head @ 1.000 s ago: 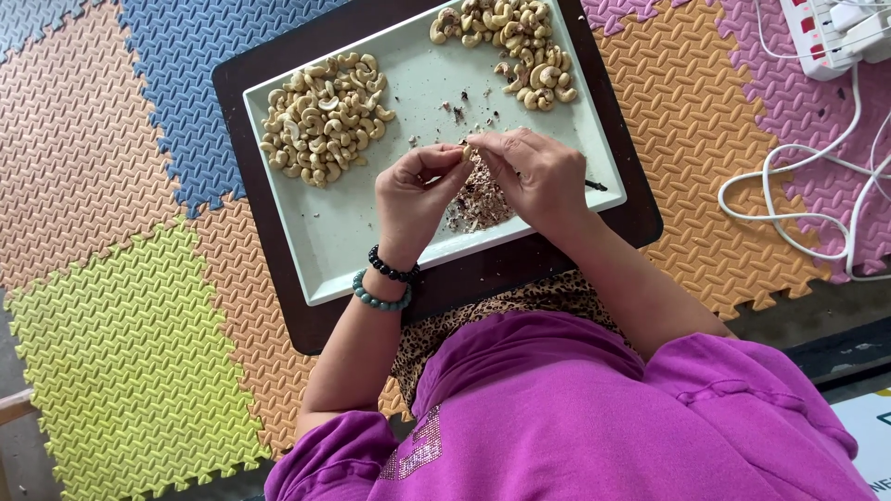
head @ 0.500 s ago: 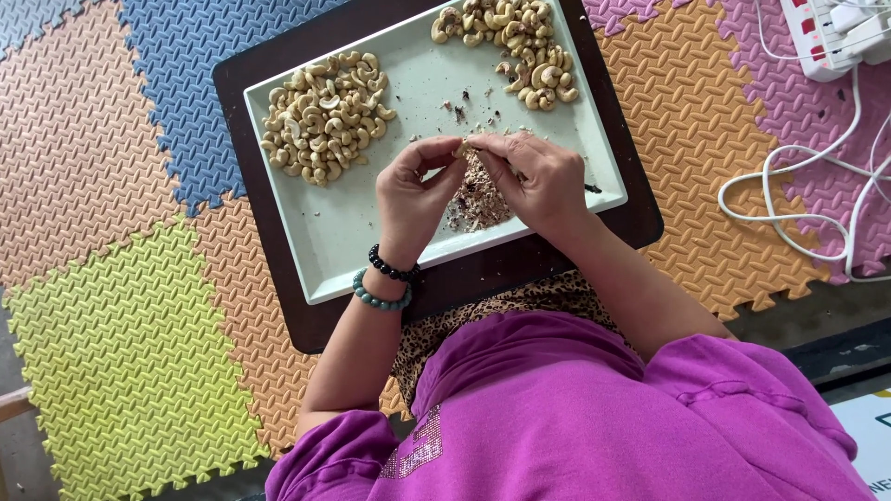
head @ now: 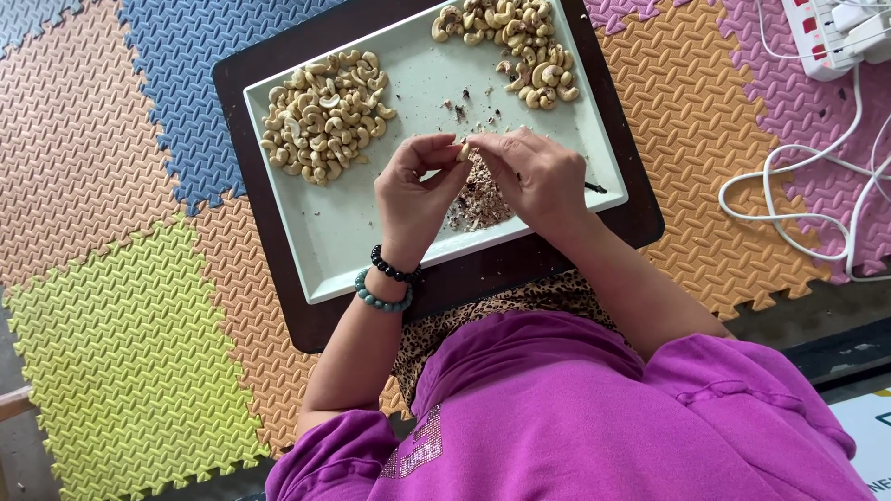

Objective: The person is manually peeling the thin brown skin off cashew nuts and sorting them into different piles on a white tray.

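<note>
Pale cashew (head: 461,151) between both hands' fingers (head: 444,147)

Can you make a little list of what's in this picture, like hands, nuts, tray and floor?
left hand: pinches a single cashew at the fingertips, two bead bracelets on the wrist
right hand: fingertips meet the left hand's at the same cashew
under the hands: pile of brown skin scraps
left pile of cashews: pale nuts
top pile of cashews: nuts with brownish bits
tray: pale rectangle on a dark board
floor mat: foam tiles, yellow, orange, blue, pink
far right: white power strip with white cables
</note>
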